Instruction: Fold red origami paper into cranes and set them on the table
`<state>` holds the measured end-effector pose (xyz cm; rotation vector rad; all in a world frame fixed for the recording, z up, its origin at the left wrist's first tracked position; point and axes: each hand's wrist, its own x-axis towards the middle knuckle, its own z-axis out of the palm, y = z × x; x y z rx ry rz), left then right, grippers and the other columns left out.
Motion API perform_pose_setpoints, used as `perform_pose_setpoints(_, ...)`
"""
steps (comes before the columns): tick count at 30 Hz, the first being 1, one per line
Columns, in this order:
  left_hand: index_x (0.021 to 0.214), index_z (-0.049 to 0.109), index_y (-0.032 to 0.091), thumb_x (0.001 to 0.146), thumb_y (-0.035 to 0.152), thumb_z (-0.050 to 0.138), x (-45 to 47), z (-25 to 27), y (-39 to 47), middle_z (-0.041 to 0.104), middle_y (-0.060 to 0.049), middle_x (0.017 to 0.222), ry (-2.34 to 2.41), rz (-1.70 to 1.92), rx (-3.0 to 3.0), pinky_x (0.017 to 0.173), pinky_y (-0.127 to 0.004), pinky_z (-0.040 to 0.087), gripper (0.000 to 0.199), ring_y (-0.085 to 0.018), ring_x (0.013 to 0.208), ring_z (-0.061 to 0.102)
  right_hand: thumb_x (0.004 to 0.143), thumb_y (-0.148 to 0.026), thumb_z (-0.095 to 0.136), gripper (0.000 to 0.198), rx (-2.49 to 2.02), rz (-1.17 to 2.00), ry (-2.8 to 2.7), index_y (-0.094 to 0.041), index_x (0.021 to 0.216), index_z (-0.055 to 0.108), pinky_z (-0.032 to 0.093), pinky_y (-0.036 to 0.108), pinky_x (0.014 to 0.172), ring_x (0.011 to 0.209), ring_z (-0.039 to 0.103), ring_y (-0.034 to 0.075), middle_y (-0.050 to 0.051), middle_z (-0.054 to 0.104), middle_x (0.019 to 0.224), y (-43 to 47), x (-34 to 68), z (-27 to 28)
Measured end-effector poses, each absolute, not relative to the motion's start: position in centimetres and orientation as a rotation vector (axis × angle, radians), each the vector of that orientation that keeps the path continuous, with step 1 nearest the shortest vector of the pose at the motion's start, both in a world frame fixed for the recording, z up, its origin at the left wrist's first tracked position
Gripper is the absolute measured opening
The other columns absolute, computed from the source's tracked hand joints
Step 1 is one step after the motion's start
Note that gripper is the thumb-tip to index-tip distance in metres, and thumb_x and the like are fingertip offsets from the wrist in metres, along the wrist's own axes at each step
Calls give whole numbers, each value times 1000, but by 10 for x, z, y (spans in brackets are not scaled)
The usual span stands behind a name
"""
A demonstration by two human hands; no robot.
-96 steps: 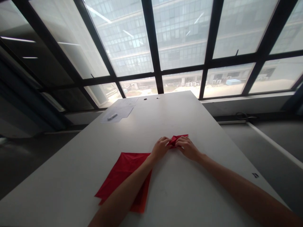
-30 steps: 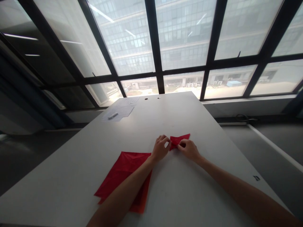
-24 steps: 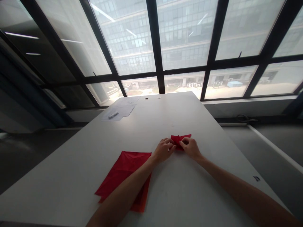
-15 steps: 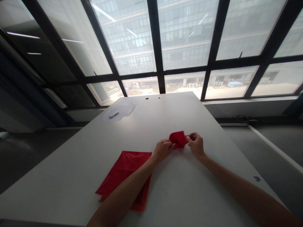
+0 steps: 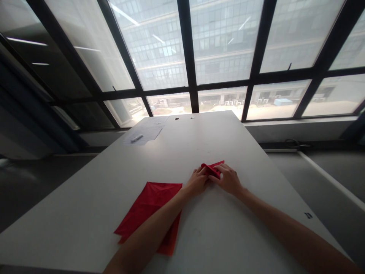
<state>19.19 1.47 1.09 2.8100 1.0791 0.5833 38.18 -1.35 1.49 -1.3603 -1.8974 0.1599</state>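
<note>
A small piece of folded red paper [image 5: 212, 169] lies on the white table between my two hands. My left hand [image 5: 199, 180] grips its left end, fingers curled over the edge. From the right, my right hand [image 5: 227, 178] has its thumb and fingers closed on the near side of the paper. The paper's folds are partly hidden by my fingers. Under and beside my left forearm lie larger red sheets [image 5: 151, 201], creased and stacked, with an orange-red corner sticking out toward me.
White printed papers [image 5: 155, 133] with a whitish marker-like stick [image 5: 137, 138] on them lie at the table's far left. Two small holes or spots show near the far edge. A dark mark [image 5: 308, 215] is near the right edge. Large windows stand beyond the white table [image 5: 94, 213].
My right hand has moved left from the paper's right tip onto its middle, close to my left hand. The upright red flap is now folded lower.
</note>
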Motion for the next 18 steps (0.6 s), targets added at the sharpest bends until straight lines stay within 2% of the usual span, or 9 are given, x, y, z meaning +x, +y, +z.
perform_pose_setpoints(3, 115, 68, 25, 94, 32, 55, 192, 12, 14, 57, -7, 128, 1100, 551, 2815, 97, -41, 42, 26, -26, 113, 50, 82, -38, 69, 23, -1362, 99, -1959, -24, 101, 67, 44, 32, 81, 95, 61, 23, 7, 69, 101, -16, 379, 19)
perform_pose_setpoints(5, 111, 70, 26, 96, 35, 51, 193, 15, 13, 57, -6, 131, 1084, 558, 2818, 100, -42, 40, 26, -26, 117, 49, 86, -32, 62, 11, -1425, 104, -1922, -23, 91, 67, 44, 30, 75, 88, 62, 21, 6, 70, 95, -15, 378, 17)
perform_pose_setpoints(7, 111, 70, 28, 98, 35, 48, 193, 17, 12, 55, -4, 136, 1043, 589, 2816, 106, -42, 36, 27, -26, 124, 46, 88, -27, 56, 11, -1505, 120, -1830, -22, 82, 65, 42, 28, 69, 78, 62, 19, 5, 70, 88, -11, 379, 14)
perform_pose_setpoints(10, 116, 67, 28, 100, 33, 44, 194, 20, 11, 57, -3, 136, 978, 634, 2798, 114, -42, 27, 29, -22, 130, 45, 85, -27, 55, 11, -1590, 206, -1654, -22, 80, 63, 40, 27, 63, 67, 61, 18, 3, 69, 77, -5, 383, 8)
perform_pose_setpoints(14, 119, 63, 27, 102, 31, 40, 195, 23, 11, 65, -3, 125, 954, 651, 2769, 119, -44, 18, 29, -18, 127, 51, 79, -27, 55, 9, -1598, 338, -1474, -21, 75, 61, 38, 26, 57, 56, 55, 16, 1, 65, 65, 3, 390, 3)
perform_pose_setpoints(18, 118, 63, 25, 100, 30, 44, 194, 28, 10, 66, -4, 122, 931, 741, 2802, 119, -46, 19, 26, -19, 126, 52, 75, -26, 53, 10, -1553, 354, -1359, -21, 68, 55, 36, 26, 54, 55, 51, 15, 1, 61, 62, 8, 393, 1)
